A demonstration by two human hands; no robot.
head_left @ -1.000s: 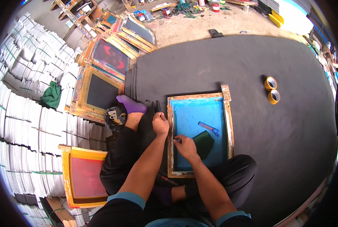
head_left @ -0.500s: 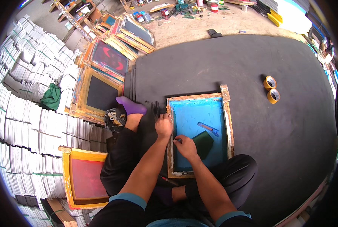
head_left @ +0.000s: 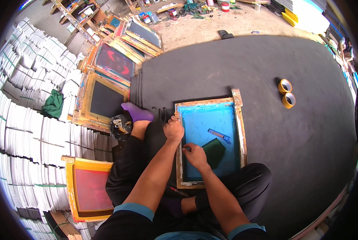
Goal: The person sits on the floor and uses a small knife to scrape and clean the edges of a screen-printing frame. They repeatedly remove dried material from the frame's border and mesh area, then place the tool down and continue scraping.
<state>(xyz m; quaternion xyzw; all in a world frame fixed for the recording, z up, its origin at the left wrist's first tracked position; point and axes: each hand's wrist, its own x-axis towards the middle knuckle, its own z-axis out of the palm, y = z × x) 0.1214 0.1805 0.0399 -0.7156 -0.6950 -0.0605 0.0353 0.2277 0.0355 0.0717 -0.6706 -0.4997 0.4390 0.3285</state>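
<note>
Two grips are working close together along the left side of a wooden frame (head_left: pixel 243 148). Our left grip (head_left: pixel 173 130) is bending its fingers inward over the outer edge; we are not managing to tell whether anything is inside it. Our right grip (head_left: pixel 194 154) is bringing thumb and forefinger together at the inner edge, nearer to us, and what may be pinched there is staying too small to tell.

The frame is lying flat on the black sheet (head_left: pixel 307 152) before us, its long axis running away from us, its right rail jutting past the far right corner. Our left forearm (head_left: pixel 153 172) is reaching forward and slightly rightward, our right forearm (head_left: pixel 223 192) slanting forward and leftward, both backs of the hands facing up.

On the blue mesh (head_left: pixel 195 124), a blue cutter (head_left: pixel 219 136) is slanting from far left to near right, and a dark green piece (head_left: pixel 214 155) is lying just nearer us. Black strips (head_left: pixel 163 115) are lying just beyond our left grip. Two yellow tape rolls (head_left: pixel 285 103) are sitting well apart, to the right.
</note>
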